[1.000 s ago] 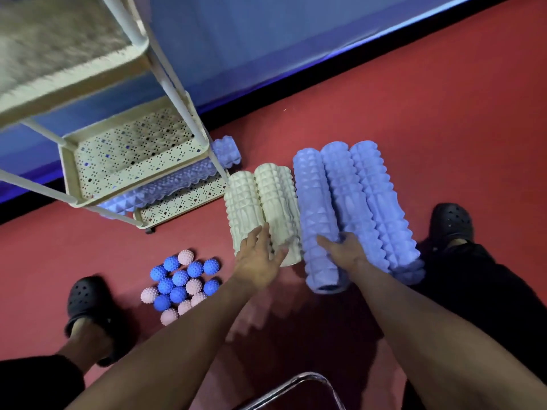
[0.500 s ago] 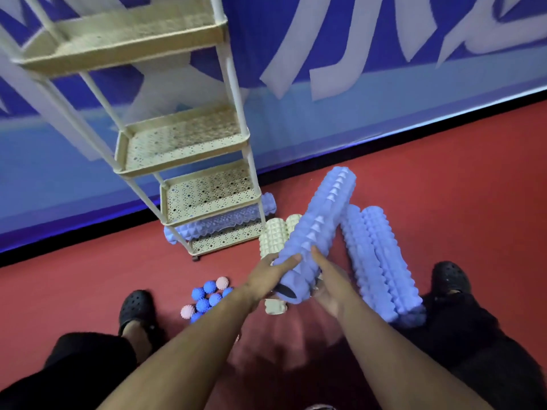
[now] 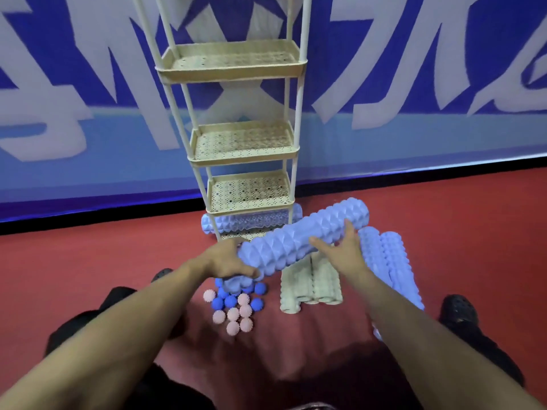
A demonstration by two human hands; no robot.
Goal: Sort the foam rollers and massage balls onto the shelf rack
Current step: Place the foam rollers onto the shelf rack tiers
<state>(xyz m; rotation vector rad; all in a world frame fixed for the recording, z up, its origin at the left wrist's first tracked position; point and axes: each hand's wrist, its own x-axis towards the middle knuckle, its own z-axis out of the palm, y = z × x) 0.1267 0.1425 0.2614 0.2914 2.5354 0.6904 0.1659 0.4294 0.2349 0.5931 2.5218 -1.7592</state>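
I hold a long blue foam roller point(image 3: 299, 236) nearly level in the air in front of the cream shelf rack point(image 3: 245, 152). My left hand point(image 3: 228, 258) grips its left end; my right hand point(image 3: 340, 251) grips it right of the middle. Another blue roller point(image 3: 251, 223) lies on the rack's bottom shelf. On the red floor lie two cream rollers point(image 3: 310, 285), two more blue rollers point(image 3: 390, 261), and a cluster of several blue and pink spiky massage balls point(image 3: 236, 306).
The rack's three upper shelves point(image 3: 233, 63) show nothing on them. Behind it runs a blue and white wall banner point(image 3: 414, 99). My feet in black clogs point(image 3: 458, 309) stand on either side of the items on the floor.
I lifted one blue roller off the floor row and turned it from upright-tilted to nearly level. My view rose, bringing the whole rack into sight.
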